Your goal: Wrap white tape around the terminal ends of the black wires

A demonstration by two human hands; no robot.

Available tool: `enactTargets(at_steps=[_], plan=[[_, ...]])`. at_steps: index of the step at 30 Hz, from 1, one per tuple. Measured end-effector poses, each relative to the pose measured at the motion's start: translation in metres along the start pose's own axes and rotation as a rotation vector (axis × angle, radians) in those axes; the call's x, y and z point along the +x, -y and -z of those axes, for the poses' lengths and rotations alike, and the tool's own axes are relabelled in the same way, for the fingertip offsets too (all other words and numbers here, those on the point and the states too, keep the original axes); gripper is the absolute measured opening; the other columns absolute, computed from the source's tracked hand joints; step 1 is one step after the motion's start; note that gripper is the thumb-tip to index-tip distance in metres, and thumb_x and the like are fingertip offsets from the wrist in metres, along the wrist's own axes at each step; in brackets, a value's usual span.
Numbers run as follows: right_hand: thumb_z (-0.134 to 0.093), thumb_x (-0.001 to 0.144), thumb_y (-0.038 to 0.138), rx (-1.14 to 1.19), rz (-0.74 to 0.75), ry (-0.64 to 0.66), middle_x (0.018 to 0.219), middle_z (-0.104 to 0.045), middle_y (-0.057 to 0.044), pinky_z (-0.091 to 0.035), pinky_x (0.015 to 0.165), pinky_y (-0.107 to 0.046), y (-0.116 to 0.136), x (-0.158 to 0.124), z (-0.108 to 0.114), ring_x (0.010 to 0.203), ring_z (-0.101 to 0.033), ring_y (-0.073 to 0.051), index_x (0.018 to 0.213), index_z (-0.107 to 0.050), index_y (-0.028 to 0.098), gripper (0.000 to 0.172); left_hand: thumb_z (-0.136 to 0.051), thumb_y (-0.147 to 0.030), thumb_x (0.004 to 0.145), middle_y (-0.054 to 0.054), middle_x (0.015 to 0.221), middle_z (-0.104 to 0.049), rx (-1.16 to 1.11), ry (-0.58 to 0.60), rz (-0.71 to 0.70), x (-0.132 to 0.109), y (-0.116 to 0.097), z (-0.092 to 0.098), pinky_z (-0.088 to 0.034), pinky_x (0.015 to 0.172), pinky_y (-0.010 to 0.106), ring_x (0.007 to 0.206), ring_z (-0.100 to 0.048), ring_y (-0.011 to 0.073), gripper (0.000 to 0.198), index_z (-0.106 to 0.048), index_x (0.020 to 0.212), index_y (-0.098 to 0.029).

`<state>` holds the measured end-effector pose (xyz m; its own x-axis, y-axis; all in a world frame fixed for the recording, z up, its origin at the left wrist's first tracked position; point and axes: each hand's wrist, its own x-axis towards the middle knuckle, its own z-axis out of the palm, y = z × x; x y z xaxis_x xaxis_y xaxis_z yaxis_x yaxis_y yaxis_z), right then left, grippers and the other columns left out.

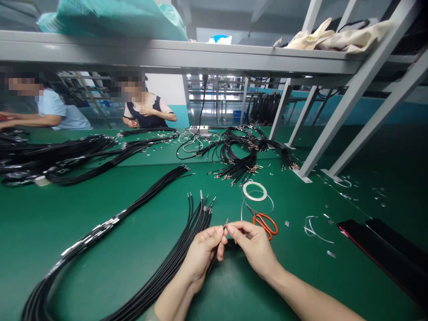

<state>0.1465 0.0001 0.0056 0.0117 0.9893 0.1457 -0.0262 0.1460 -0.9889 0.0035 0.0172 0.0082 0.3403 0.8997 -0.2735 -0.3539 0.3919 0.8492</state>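
Our left hand [200,258] and right hand [254,249] meet above the green workbench [100,214], fingertips [220,231] apparently clamped on the metal-tipped end of a black cable [214,261], just beside a cable bundle [197,227] and near orange scissors [265,225].

The cables [167,281] are black, silver-tipped, on a green mat [110,276] (scissor handles [265,225] orange).

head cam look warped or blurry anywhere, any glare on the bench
In the head view, the wide lens bows the grey steel shelf; the green bench top has only a soft sheen, no harsh glare; the left hand and right hand look sharp, without motion blur.
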Motion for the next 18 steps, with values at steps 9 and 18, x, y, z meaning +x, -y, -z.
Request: enactTargets(at_steps=[9, 18], plan=[[-0.06, 0.084, 0.037, -0.027, -0.01, 0.008, 0.077, -0.07, -0.004, -0.046, 0.068, -0.029, 0.0008, 0.0004, 0.0017, 0.072, -0.06, -0.018, 0.081, -0.071, 0.017, 0.023, -0.071, -0.035, 0.073, -0.006, 0.041, -0.044, -0.011, 0.052, 0.022, -0.0005, 0.0012, -0.0003, -0.026, 0.037, 0.015, 0.036, -0.028, 0.0034, 0.025, -0.064, 0.068, -0.012], [-0.065, 0.079, 0.038, 0.221, -0.246, -0.033, 0.059, -0.057, 0.002, -0.032, 0.051, -0.022, -0.0061, 0.0075, 0.0032, 0.052, -0.043, -0.01, 0.076, -0.067, 0.015, 0.023, -0.063, -0.037, 0.081, -0.005, 0.045, -0.05, 0.117, 0.108, -0.05, -0.0042, -0.0001, -0.004, -0.032, 0.044, 0.016, 0.039, -0.036, 0.0036, 0.027, -0.063, 0.07, -0.012]])
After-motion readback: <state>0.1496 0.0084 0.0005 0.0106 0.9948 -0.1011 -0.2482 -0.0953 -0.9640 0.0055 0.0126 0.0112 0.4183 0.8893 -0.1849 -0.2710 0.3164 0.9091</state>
